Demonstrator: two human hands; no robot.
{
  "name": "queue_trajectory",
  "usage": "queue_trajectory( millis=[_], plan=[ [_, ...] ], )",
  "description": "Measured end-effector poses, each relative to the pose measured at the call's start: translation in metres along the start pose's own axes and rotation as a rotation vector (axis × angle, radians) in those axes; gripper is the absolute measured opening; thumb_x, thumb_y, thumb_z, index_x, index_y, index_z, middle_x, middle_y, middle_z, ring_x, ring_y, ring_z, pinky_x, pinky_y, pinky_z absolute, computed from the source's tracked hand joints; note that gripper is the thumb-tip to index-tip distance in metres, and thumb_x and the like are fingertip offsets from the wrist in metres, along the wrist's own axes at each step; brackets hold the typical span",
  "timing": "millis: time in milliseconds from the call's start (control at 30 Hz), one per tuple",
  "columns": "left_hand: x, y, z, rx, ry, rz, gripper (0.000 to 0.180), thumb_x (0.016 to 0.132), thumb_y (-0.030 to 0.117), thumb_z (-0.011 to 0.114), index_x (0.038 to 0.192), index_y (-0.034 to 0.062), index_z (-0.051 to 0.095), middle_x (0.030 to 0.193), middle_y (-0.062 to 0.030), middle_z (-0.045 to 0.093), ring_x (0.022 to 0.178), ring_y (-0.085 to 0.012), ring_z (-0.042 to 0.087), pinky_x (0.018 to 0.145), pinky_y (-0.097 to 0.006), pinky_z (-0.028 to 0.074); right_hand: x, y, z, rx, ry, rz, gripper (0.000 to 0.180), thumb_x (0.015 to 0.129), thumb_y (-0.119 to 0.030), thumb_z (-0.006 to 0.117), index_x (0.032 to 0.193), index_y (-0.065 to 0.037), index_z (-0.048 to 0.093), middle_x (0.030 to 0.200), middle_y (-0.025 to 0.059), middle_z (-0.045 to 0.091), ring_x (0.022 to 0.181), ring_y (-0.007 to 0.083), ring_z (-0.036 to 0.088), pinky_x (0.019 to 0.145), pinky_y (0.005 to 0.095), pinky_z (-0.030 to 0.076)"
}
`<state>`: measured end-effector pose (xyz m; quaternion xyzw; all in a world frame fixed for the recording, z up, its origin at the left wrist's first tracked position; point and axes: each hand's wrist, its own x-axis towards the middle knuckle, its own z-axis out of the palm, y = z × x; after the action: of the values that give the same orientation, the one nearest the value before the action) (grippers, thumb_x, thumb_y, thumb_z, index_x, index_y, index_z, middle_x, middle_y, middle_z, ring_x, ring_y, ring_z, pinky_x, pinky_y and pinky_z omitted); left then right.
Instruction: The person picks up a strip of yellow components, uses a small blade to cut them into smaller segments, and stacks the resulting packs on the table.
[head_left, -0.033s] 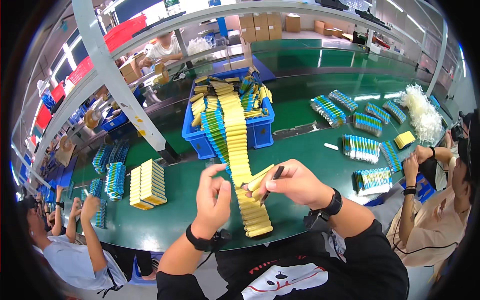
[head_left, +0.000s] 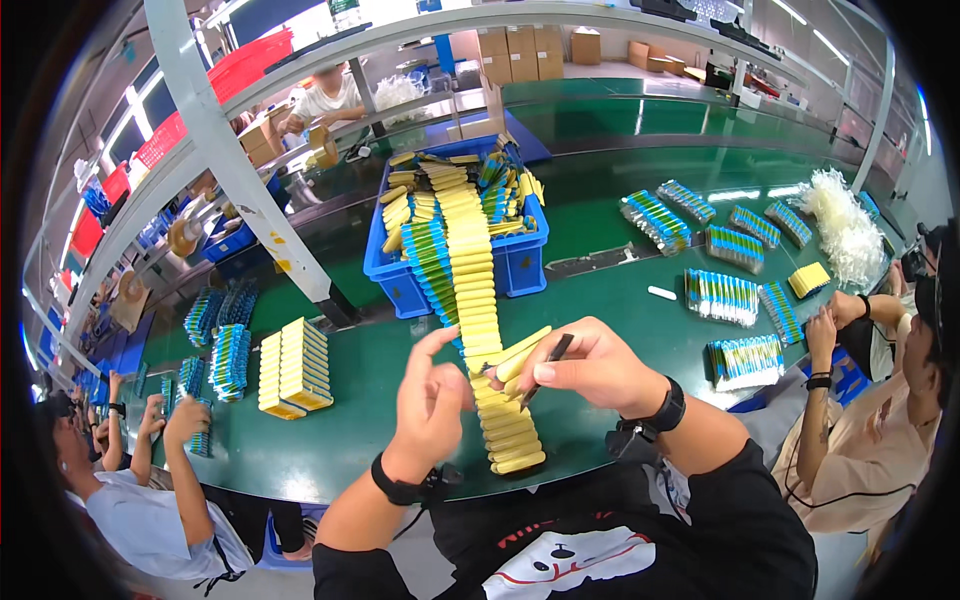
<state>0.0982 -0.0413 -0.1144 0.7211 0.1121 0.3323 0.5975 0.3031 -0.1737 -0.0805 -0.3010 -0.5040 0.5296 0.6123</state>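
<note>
On bench (head_left: 620,310): blue crate (head_left: 398,290), yellow pieces (head_left: 399,213) inside; left hand (head_left: 428,408) half-curled, empty; right hand (head_left: 605,372) pinching dark rod (head_left: 558,348).

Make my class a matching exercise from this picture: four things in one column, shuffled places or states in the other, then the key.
1. Blue crate
2. Right hand
3. White fluffy heap
4. Yellow stack

A. Pinching a slim dark object
B. Left of the left hand
C. Beyond both hands, holding many yellow pieces
D. Toward the picture's right edge

Pairs: 1-C, 2-A, 3-D, 4-B
</note>
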Motion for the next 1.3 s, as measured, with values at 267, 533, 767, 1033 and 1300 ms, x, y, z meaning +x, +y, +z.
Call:
queue_trajectory(
  millis=[267, 533, 767, 1033, 1300],
  plan=[
    [0.014, -0.005, 0.007, -0.356, -0.175, 0.052, 0.086, 0.104, 0.055, 0.041, 0.158, -0.0023, 0.006, 0.146, -0.0202, 0.049, 0.135, -0.0262, 0.047, 0.115, -0.041, 0.031, -0.038, 0.008, 0.036, -0.095, -0.003, 0.042, 0.016, 0.098, -0.008, 0.064, 0.107, 0.003, 0.071, 0.115, 0.0152, 0.071, 0.111, 0.022, 0.066, 0.098, 0.0363, 0.051],
    [0.028, -0.068, -0.014, -0.031, -0.234, -0.058, 0.065, 0.092, 0.005, 0.065, 0.151, -0.0021, 0.038, 0.144, -0.014, 0.052, 0.13, -0.0211, 0.05, 0.112, -0.036, 0.038, -0.054, 0.062, 0.029, 0.228, 0.107, 0.532, 0.025, 0.102, -0.021, 0.06, 0.109, 0.002, 0.067, 0.107, 0.0121, 0.072, 0.091, 0.0202, 0.073, 0.078, 0.0309, 0.06],
    [0.021, -0.104, -0.023, 0.119, -0.231, -0.079, 0.068, 0.087, 0.008, 0.073, 0.149, 0.0014, 0.044, 0.138, -0.0121, 0.058, 0.124, -0.0194, 0.054, 0.108, -0.035, 0.041, -0.04, 0.062, 0.02, 0.098, 0.04, 0.721, 0.027, 0.102, -0.024, 0.06, 0.104, 0.001, 0.069, 0.099, 0.0084, 0.073, 0.082, 0.015, 0.071, 0.072, 0.0257, 0.058],
    [0.018, -0.104, -0.025, 0.15, -0.239, -0.065, 0.067, 0.086, 0.01, 0.074, 0.147, 0.0037, 0.046, 0.139, -0.0123, 0.056, 0.132, -0.0211, 0.05, 0.112, -0.035, 0.037, -0.013, 0.036, -0.018, -0.275, -0.655, 0.251, 0.015, 0.094, -0.013, 0.069, 0.1, 0.0, 0.073, 0.091, 0.0091, 0.072, 0.081, 0.0182, 0.066, 0.072, 0.0295, 0.051],
    [0.015, -0.101, -0.02, 0.194, -0.186, -0.019, 0.078, 0.083, 0.012, 0.075, 0.151, 0.0031, 0.037, 0.14, -0.0184, 0.049, 0.131, -0.0296, 0.05, 0.11, -0.039, 0.039, 0.029, 0.093, -0.041, -0.871, 0.232, -0.221, 0.018, 0.083, -0.006, 0.077, 0.1, -0.005, 0.074, 0.091, 0.0098, 0.072, 0.083, 0.0256, 0.067, 0.076, 0.0349, 0.053]
  ],
)
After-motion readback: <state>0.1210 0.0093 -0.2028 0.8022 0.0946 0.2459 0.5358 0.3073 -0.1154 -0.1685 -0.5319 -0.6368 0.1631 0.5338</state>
